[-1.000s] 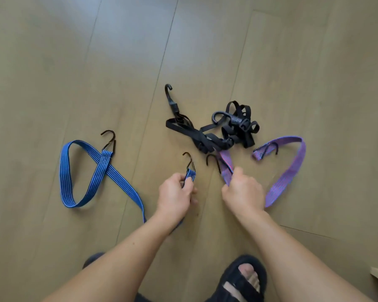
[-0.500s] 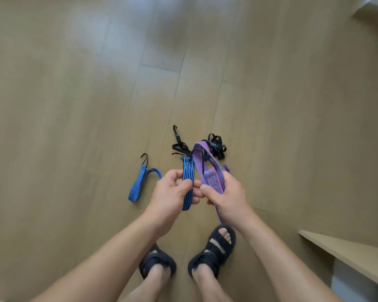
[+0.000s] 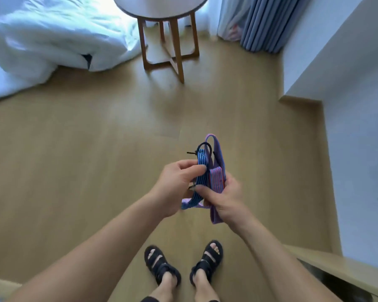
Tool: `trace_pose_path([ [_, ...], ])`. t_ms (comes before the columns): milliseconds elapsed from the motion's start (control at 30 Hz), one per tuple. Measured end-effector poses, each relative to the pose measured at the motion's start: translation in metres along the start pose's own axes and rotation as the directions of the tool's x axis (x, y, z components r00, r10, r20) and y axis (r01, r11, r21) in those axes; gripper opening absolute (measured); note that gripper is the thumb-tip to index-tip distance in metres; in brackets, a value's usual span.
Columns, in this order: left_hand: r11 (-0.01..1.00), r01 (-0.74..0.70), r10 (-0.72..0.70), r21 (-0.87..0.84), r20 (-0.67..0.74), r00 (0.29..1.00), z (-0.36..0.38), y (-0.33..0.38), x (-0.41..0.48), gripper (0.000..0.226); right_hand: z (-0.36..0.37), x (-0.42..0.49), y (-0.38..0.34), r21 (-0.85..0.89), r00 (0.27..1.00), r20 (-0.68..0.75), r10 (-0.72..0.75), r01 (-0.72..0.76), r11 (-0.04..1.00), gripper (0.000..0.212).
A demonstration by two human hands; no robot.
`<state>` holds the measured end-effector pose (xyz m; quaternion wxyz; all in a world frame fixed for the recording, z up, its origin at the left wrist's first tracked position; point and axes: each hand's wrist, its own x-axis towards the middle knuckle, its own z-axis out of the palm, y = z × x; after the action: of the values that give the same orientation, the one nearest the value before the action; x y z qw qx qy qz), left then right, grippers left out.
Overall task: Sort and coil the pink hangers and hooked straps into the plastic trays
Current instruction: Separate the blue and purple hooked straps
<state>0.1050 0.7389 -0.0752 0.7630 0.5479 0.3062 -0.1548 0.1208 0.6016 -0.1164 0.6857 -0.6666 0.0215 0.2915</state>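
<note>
I stand holding two hooked straps in front of me, above the wooden floor. My left hand (image 3: pixel 176 185) grips the blue striped strap (image 3: pixel 200 171), which is folded; a black hook (image 3: pixel 202 149) sticks out at its top. My right hand (image 3: pixel 221 198) grips the purple strap (image 3: pixel 216 179), whose loop rises above both hands and whose other end hangs below my palm. The two straps touch side by side. No trays, pink hangers or black straps are in view.
A round wooden side table (image 3: pixel 168 35) stands ahead, white bedding (image 3: pixel 42 40) lies at the upper left, and blue curtains (image 3: pixel 264 22) hang at the upper right. A white wall (image 3: pixel 347 105) runs along the right. A wooden ledge (image 3: pixel 336 273) sits at the lower right. My sandalled feet (image 3: pixel 183 267) are below.
I have stood up with both straps lifted off the floor; the view has swung from the floor to the room. The black straps have left the view.
</note>
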Motion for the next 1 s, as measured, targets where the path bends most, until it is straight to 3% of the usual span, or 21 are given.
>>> trace_pose_path([
  [200,0.967,-0.148,0.073,0.208,0.329,0.942,0.002,0.035,-0.062,0.047,-0.008,-0.049,-0.1,0.097,0.998,-0.029,-0.051,0.054,0.994,0.017],
  [333,0.843,-0.23,0.009,0.486,0.415,0.91,0.017,0.034,-0.08,0.024,-0.025,-0.069,-0.165,0.063,0.982,-0.046,-0.182,0.184,0.981,0.018],
  [433,0.772,-0.292,0.035,0.564,0.421,0.907,0.033,0.042,-0.087,0.019,-0.046,-0.086,-0.195,-0.004,0.968,-0.09,-0.233,0.233,0.972,0.017],
  [667,0.824,-0.429,0.095,0.37,0.656,0.749,0.1,0.1,-0.113,0.02,-0.086,-0.13,-0.205,0.037,0.937,-0.253,-0.241,0.258,0.965,0.046],
  [800,0.86,-0.438,0.189,0.262,0.632,0.751,0.134,0.128,-0.117,0.025,-0.096,-0.151,-0.194,0.017,0.921,-0.306,-0.243,0.261,0.965,0.054],
  [933,0.902,-0.371,0.178,0.222,0.593,0.786,0.161,0.125,-0.115,0.022,-0.09,-0.171,-0.178,0.16,0.944,-0.23,-0.235,0.275,0.948,0.034],
  [1000,0.912,-0.336,0.145,0.237,0.581,0.801,0.17,0.121,-0.116,0.024,-0.086,-0.179,-0.17,0.037,0.933,-0.271,-0.236,0.255,0.966,0.037],
])
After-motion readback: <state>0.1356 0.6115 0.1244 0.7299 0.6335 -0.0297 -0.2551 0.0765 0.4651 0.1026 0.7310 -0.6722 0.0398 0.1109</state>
